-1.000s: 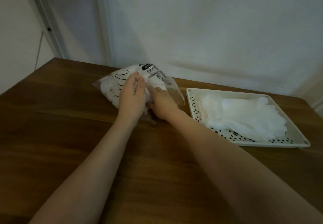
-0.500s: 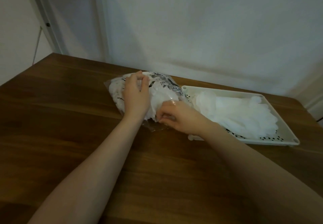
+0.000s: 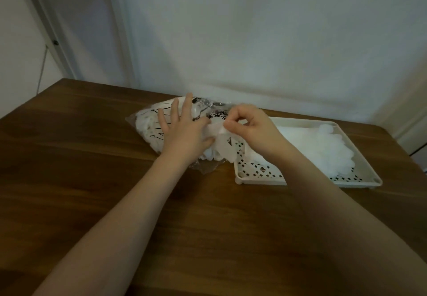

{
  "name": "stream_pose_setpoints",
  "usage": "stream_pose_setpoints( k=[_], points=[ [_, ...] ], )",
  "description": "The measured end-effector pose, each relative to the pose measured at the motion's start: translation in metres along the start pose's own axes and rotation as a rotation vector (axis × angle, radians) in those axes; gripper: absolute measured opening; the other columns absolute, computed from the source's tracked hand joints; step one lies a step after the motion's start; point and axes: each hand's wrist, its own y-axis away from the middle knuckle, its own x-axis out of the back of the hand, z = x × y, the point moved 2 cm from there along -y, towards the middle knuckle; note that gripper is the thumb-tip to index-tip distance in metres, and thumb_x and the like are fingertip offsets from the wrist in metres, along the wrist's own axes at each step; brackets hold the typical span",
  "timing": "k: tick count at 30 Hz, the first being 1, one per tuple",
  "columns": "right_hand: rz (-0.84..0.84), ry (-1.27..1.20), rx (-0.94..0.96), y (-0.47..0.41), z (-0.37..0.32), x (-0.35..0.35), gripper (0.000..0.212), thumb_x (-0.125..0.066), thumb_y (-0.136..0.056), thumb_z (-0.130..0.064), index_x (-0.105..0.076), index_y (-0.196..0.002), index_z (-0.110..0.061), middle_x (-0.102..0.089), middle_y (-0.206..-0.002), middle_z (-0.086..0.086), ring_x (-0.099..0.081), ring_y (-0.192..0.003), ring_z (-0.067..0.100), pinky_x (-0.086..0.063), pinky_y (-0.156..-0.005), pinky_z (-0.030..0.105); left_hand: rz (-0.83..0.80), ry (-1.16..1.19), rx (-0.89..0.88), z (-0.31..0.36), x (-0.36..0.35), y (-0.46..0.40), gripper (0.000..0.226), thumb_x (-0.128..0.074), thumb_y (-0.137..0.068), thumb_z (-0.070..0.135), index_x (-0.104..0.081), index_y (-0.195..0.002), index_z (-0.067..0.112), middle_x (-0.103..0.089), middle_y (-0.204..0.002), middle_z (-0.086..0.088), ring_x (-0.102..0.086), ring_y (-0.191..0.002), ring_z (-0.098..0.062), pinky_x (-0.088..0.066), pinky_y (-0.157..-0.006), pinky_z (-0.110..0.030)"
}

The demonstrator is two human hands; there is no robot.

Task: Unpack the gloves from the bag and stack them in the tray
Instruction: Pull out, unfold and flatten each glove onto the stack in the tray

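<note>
Head view: your right hand (image 3: 251, 131) pinches a white glove (image 3: 223, 144), long axis running toward five o'clock, at the plastic bag (image 3: 150, 127) mouth; your flat left hand (image 3: 184, 131) presses the bag, tray (image 3: 360, 157) at three o'clock.

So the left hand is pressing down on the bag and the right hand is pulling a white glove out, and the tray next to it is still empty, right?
Not quite. The tray isn't empty: the head view shows a pile of white gloves already in it. The rest is right: the left hand presses flat on the bag and the right hand pinches a white glove coming out.
</note>
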Motion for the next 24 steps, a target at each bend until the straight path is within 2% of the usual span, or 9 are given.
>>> stream_pose_setpoints(
  k=[4, 9, 11, 12, 14, 16, 19, 22, 24],
  points=[
    [0.043, -0.488, -0.056, 0.006, 0.005, 0.005, 0.023, -0.048, -0.092, -0.013, -0.052, -0.070, -0.014, -0.055, -0.080, 0.000, -0.051, -0.077, 0.010, -0.041, -0.078, 0.023, 0.063, -0.024, 0.039, 0.001, 0.001, -0.005, 0.039, -0.049, -0.089, 0.051, -0.054, -0.123, 0.031, 0.008, -0.157, -0.003, 0.010, -0.143, -0.031, 0.006, -0.111, -0.055],
    [0.293, -1.107, -0.143, 0.014, 0.012, 0.020, 0.030, -0.033, -0.100, -0.013, -0.051, -0.077, -0.008, -0.062, -0.077, 0.006, -0.063, -0.080, 0.020, -0.050, -0.085, 0.036, -0.007, -0.070, 0.074, -0.001, 0.000, -0.008, 0.065, -0.037, -0.081, 0.074, -0.049, -0.129, 0.031, 0.009, -0.158, -0.002, 0.009, -0.143, -0.030, 0.006, -0.111, -0.055],
    [0.356, -1.156, -0.228, 0.013, 0.015, 0.027, 0.031, -0.029, -0.102, -0.017, -0.046, -0.076, -0.012, -0.059, -0.067, 0.005, -0.064, -0.074, 0.021, -0.052, -0.084, 0.036, -0.043, -0.064, 0.095, -0.004, -0.001, -0.009, 0.069, -0.030, -0.082, 0.074, -0.045, -0.133, 0.030, 0.011, -0.157, -0.003, 0.010, -0.143, -0.030, 0.006, -0.111, -0.054],
    [0.365, -1.082, -0.279, 0.012, 0.017, 0.028, 0.030, -0.029, -0.102, -0.018, -0.043, -0.076, -0.013, -0.054, -0.062, 0.003, -0.061, -0.069, 0.019, -0.051, -0.083, 0.037, -0.043, -0.078, 0.097, -0.004, -0.002, -0.008, 0.067, -0.030, -0.084, 0.072, -0.044, -0.134, 0.030, 0.011, -0.157, -0.003, 0.010, -0.143, -0.030, 0.006, -0.112, -0.054],
    [0.336, -0.742, -0.361, 0.014, 0.021, 0.028, 0.022, -0.034, -0.100, -0.018, -0.042, -0.080, -0.014, -0.046, -0.061, 0.000, -0.053, -0.062, 0.016, -0.050, -0.080, 0.037, -0.022, -0.098, 0.095, -0.005, -0.004, -0.009, 0.054, -0.034, -0.091, 0.060, -0.046, -0.132, 0.028, 0.011, -0.157, -0.004, 0.008, -0.143, -0.031, 0.006, -0.112, -0.055],
    [0.236, -0.227, -0.308, 0.019, 0.023, 0.028, 0.010, -0.042, -0.099, -0.022, -0.046, -0.093, -0.015, -0.051, -0.073, -0.001, -0.054, -0.067, 0.017, -0.051, -0.071, 0.032, 0.010, -0.086, 0.099, -0.003, -0.006, -0.009, 0.040, -0.037, -0.096, 0.046, -0.050, -0.127, 0.025, 0.010, -0.157, -0.005, 0.008, -0.143, -0.032, 0.005, -0.112, -0.053],
    [-0.012, 0.387, -0.211, 0.026, 0.024, 0.026, 0.015, -0.059, -0.090, -0.032, -0.057, -0.099, -0.019, -0.060, -0.098, -0.002, -0.061, -0.081, 0.020, -0.044, -0.059, 0.020, 0.054, -0.065, 0.132, -0.003, -0.008, -0.008, 0.035, -0.033, -0.100, 0.035, -0.054, -0.123, 0.021, 0.008, -0.158, -0.006, 0.007, -0.144, -0.031, 0.003, -0.114, -0.049],
    [-0.083, 0.605, -0.253, 0.027, 0.021, 0.027, 0.021, -0.066, -0.086, -0.034, -0.065, -0.097, -0.016, -0.062, -0.112, 0.004, -0.062, -0.091, 0.020, -0.043, -0.068, 0.022, 0.042, -0.072, 0.200, -0.004, -0.008, -0.011, 0.035, -0.034, -0.100, 0.028, -0.052, -0.128, 0.020, 0.011, -0.157, -0.005, 0.008, -0.144, -0.030, 0.001, -0.115, -0.047],
    [-0.068, 0.684, -0.272, 0.028, 0.022, 0.028, 0.030, -0.066, -0.086, -0.032, -0.061, -0.111, -0.015, -0.059, -0.115, 0.005, -0.056, -0.091, 0.017, -0.040, -0.071, 0.023, 0.019, -0.073, 0.258, -0.003, -0.008, -0.012, 0.039, -0.034, -0.098, 0.022, -0.047, -0.134, 0.018, 0.016, -0.157, -0.004, 0.010, -0.143, -0.030, 0.002, -0.115, -0.046]
  ],
)
